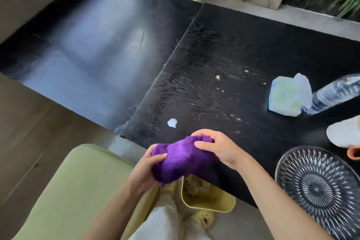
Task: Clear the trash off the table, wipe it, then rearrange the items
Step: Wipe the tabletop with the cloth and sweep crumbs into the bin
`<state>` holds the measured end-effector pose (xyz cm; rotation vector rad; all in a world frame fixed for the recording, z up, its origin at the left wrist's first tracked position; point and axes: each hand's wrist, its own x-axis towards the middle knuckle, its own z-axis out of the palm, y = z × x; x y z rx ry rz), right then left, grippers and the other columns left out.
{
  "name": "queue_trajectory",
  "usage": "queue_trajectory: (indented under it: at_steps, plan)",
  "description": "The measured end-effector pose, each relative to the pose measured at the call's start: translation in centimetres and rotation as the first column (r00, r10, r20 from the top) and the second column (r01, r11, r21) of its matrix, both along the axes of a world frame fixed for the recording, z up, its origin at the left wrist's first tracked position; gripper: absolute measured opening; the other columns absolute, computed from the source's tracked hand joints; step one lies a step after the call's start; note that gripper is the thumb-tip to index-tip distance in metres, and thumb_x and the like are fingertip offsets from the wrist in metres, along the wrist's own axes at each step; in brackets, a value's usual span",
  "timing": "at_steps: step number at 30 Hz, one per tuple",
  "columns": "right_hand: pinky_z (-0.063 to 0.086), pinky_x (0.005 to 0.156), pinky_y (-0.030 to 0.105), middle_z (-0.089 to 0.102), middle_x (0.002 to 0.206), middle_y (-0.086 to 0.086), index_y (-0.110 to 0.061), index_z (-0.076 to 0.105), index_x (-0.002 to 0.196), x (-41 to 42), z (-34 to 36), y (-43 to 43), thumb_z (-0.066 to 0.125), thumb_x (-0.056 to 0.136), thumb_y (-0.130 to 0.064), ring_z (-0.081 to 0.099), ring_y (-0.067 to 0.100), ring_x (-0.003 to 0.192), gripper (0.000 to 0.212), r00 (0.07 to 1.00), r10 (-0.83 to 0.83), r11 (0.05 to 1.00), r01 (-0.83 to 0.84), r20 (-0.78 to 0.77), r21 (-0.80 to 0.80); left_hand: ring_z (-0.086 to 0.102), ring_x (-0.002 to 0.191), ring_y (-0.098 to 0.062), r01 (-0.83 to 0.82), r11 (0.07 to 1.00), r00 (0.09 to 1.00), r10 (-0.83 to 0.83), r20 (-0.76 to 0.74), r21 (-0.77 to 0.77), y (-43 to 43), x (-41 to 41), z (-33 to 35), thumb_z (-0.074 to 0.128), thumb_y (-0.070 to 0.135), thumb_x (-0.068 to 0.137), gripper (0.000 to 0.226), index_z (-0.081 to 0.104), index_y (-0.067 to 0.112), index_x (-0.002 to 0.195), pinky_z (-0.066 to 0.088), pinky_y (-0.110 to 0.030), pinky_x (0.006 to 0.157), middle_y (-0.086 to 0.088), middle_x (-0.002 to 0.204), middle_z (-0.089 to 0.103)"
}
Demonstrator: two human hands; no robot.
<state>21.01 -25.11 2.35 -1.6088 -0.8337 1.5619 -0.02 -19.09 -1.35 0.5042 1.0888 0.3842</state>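
- Nearest the camera, the left hand (145, 171) and right hand (218, 148) have their fingers clamped on one bunched purple cloth (181, 159), held above the yellow bin (206, 198) at the counter (224, 45) edge.
- Wiping would go best with the cloth pressed flat, sweeping the crumbs (224, 87) toward the bin.
- Counted: one paper scrap (172, 122), one tissue pack (288, 95), one bottle (335, 93), one glass plate (319, 187).

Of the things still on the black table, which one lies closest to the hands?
The small white scrap, alone just beyond the purple cloth. The tissue pack and bottle lie much farther right.
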Motion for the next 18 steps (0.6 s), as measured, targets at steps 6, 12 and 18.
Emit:
queue_trajectory:
  at_steps: [6,12,18]
  plan:
    - [0.045,0.09,0.03,0.069,0.108,0.006,-0.017,0.068,0.106,-0.8,-4.6,8.0,0.055,0.087,-0.009,0.06,0.026,0.107,0.025,0.844,-0.189,0.974,0.227,0.501,-0.014,0.062,0.084,-0.021,-0.013,0.95,0.976,0.08,-0.203,0.313,7.2,1.0,-2.2,0.06,-0.006,0.076,0.034,0.057,0.02,0.099,0.05,-0.035,0.074,-0.007,0.099,0.067]
    - [0.042,0.1,0.053,0.058,0.135,0.003,-0.028,0.061,0.123,-3.9,-9.6,13.3,0.052,0.079,-0.046,0.055,0.033,0.122,0.048,0.194,0.241,0.847,-0.521,0.951,-0.108,0.046,0.131,-0.027,0.578,0.541,0.607,0.217,-0.765,0.611,12.1,0.4,-6.7,0.047,0.011,0.09,0.039,0.058,0.013,0.127,0.032,-0.043,0.112,-0.01,0.139,0.052]
    - [0.014,0.115,0.06,0.027,0.157,-0.004,-0.032,0.031,0.146,-3.3,-14.0,14.1,0.024,0.09,-0.057,0.022,0.03,0.146,0.062,0.025,0.388,0.644,-0.722,0.921,-0.252,-0.005,0.149,-0.018,0.855,0.478,0.146,0.15,-0.978,0.201,14.4,-2.8,-11.9,0.023,0.05,0.097,0.054,0.012,0.039,0.148,-0.005,-0.055,0.116,0.004,0.162,0.002]
